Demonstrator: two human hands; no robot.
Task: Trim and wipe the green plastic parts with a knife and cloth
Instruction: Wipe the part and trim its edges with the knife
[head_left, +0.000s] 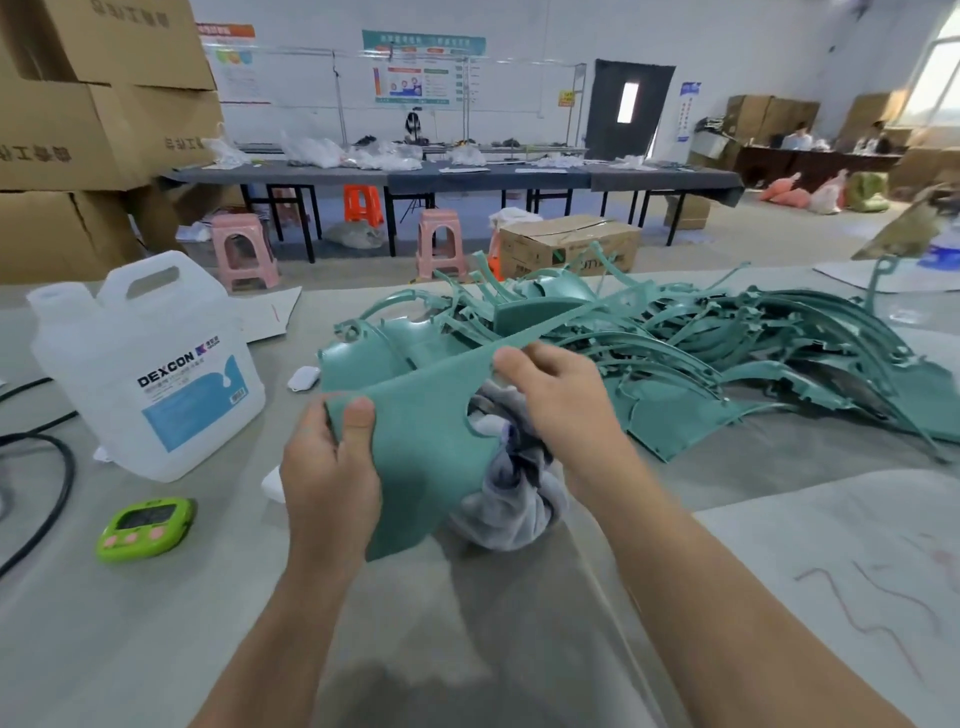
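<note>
1. While the heap of green parts sprawls across the centre and right of the frame, its thin arms interlock. Tug one and you may drag others off the table.
2. The white jug stands at left, near your left forearm; a careless sweep could tip it.
3. The green panel sits mid-frame. Your left hand clamps its lower left edge and your right hand pinches its upper edge, the hands apart. Pull too hard and it may crease.
4. The grey cloth lies bunched under the panel. Whether your right fingers also hold it is hidden.
5. No knife shows; if it is buried in the cloth, it could cut you.
</note>
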